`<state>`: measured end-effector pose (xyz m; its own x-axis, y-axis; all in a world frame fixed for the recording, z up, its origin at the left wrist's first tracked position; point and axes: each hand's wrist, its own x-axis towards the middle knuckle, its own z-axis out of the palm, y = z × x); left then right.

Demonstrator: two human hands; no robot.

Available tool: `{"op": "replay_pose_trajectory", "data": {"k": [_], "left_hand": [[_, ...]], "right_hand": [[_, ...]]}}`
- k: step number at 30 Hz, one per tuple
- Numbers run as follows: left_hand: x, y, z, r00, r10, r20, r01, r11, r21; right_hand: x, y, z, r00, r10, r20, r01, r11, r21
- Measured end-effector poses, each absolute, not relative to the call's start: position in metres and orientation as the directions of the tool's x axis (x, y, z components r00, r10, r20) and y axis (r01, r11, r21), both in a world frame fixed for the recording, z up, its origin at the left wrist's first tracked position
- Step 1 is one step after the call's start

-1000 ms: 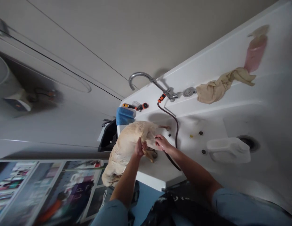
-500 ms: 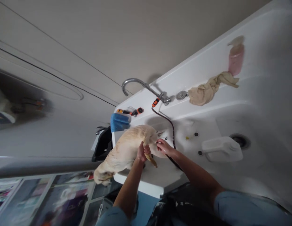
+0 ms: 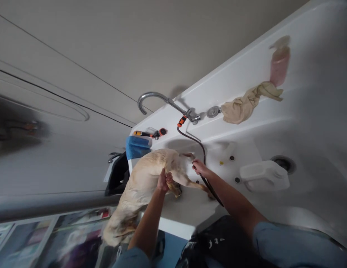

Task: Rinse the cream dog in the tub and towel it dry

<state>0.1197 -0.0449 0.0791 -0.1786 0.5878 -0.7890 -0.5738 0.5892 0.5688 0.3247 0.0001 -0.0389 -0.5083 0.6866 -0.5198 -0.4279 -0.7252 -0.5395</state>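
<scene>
A light cream dog (image 3: 142, 176) is in the white tub, its rear toward me and its head hanging past the tub's near left edge. My left hand (image 3: 164, 180) is closed around the dog's tail (image 3: 173, 189) near its base. Just right of the dog's hindquarters, my right hand (image 3: 199, 167) is closed on a dark hose (image 3: 215, 193); the hose's tip is too small to make out. Both hind legs show, one stretched toward the tub's near side. The hose runs from an orange-and-black connector (image 3: 182, 121) at the chrome faucet (image 3: 173, 105).
On the ledge are a blue cloth (image 3: 138, 147), an orange-and-black spray fitting (image 3: 151, 134), a beige cloth (image 3: 240, 109) and a pink pump bottle (image 3: 279, 67). A white jug (image 3: 264, 176) lies in the tub near the drain (image 3: 283, 163). Shelves (image 3: 64, 238) stand at lower left.
The dog's front end has shifted down and left, and its hind legs have come into fuller view. My right hand has moved slightly right, away from its rear; my left still grips the tail.
</scene>
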Motion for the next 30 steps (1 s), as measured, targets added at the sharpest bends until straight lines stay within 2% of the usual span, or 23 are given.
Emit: {"op": "replay_pose_trajectory", "data": {"k": [7,12,23,30], "left_hand": [[0.148,-0.029,0.074,-0.233,0.474,-0.849,-0.589,0.626,0.511],[0.149,-0.019,0.067,-0.235,0.494,-0.837,-0.589,0.613,0.527],[0.161,-0.004,0.059,-0.186,0.488,-0.853,-0.527,0.683,0.506],[0.149,0.010,0.053,-0.245,0.545,-0.802,-0.505,0.634,0.585]], "right_hand": [[0.318,0.019,-0.071,-0.443,0.654,-0.614,-0.395,-0.757,-0.521],[0.311,0.014,-0.080,-0.487,0.649,-0.584,-0.395,-0.760,-0.515],[0.308,0.018,-0.086,-0.377,0.649,-0.660,-0.390,-0.758,-0.523],[0.316,0.011,-0.078,-0.433,0.653,-0.622,-0.380,-0.758,-0.530]]}}
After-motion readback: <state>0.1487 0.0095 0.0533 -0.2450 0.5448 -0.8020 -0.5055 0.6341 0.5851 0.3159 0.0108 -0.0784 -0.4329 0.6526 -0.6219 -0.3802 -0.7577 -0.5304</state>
